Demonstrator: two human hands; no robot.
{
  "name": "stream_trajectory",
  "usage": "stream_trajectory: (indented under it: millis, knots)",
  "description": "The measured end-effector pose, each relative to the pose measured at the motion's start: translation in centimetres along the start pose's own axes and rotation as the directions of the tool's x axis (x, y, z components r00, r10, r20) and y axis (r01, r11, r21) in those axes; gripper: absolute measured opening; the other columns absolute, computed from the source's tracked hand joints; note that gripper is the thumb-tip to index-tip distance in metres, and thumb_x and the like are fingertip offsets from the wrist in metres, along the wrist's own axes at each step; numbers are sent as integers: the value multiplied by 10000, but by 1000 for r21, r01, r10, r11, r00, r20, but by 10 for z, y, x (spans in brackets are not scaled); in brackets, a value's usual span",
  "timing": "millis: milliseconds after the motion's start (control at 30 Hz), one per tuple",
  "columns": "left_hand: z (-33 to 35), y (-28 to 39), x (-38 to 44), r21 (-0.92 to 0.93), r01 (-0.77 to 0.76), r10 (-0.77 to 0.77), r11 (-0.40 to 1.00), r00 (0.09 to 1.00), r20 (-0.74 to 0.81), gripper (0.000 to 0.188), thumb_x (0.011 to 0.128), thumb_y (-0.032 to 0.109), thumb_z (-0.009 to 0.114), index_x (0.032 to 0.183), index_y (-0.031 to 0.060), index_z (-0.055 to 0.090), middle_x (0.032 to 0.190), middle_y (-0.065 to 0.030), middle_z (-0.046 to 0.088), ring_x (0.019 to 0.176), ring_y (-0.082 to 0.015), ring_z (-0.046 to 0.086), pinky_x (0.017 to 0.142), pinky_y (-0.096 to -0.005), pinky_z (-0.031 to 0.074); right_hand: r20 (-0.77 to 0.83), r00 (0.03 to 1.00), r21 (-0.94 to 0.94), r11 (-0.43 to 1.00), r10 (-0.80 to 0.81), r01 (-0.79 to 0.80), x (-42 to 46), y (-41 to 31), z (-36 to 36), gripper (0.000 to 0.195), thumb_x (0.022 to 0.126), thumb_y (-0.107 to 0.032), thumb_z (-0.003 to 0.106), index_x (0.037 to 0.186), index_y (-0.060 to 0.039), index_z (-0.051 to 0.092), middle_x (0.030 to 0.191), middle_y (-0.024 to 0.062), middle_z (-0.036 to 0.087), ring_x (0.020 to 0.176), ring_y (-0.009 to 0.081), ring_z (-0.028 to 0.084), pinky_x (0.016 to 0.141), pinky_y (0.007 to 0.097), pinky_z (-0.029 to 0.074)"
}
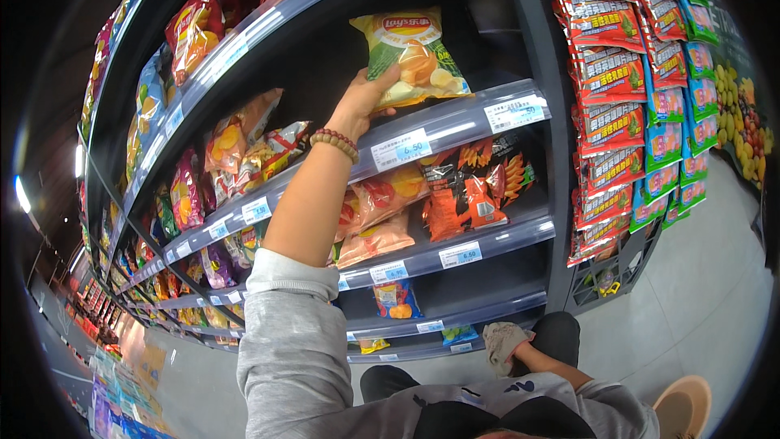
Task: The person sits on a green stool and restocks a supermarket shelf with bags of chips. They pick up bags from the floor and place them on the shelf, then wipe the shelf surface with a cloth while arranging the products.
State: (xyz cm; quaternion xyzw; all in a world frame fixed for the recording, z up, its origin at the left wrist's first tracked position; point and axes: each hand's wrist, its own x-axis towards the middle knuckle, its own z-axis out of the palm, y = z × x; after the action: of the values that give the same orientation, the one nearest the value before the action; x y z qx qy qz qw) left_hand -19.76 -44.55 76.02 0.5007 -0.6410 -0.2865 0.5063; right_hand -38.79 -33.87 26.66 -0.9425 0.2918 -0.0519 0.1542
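My left hand (pixel 372 94) grips the lower left corner of a yellow and green Lay's potato chip bag (pixel 414 61). The bag stands tilted on a dark shelf (pixel 451 107), just behind its price strip, with its printed front towards me. A beaded bracelet (pixel 335 145) circles my left wrist. Down by my right knee, my right hand (pixel 523 351) is closed on a dirty greyish-white cloth (pixel 503 344). That cloth covers most of the fingers.
Lower shelves hold pink chip bags (pixel 378 242) and black and red snack bags (pixel 469 195). Red snack packets (pixel 609 76) hang in strips at the right. A tan bucket (pixel 685 402) stands on the grey floor (pixel 676 292). More chip bags (pixel 244 140) fill the shelves leftward.
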Motion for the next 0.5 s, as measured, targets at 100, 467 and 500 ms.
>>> stream_trajectory:
  millis: [100,467,500]
  knots:
    - [2,0,0,-53,-12,17,999,996,86,685,767,265,668,1271,-4,290,1056,-130,536,867,-182,580,618,-247,516,-31,999,14,1000,-15,16,0,0,2,377,585,-289,622,869,-49,559,903,165,584,870,283,579,775,354,456]
    - [-8,-8,13,327,-5,-46,945,988,149,664,717,217,713,1251,49,355,1010,-12,532,829,-87,470,652,-220,384,-25,1000,73,997,-7,9,0,5,9,352,581,-306,630,832,-77,538,851,125,571,847,276,572,748,365,445]
    - [-7,-6,12,350,1,-53,937,989,139,657,715,226,714,1243,49,365,1012,-13,533,842,-95,471,662,-232,390,-5,1000,58,998,-3,4,1,6,10,351,578,-301,631,831,-78,537,861,125,567,854,275,568,753,365,441]
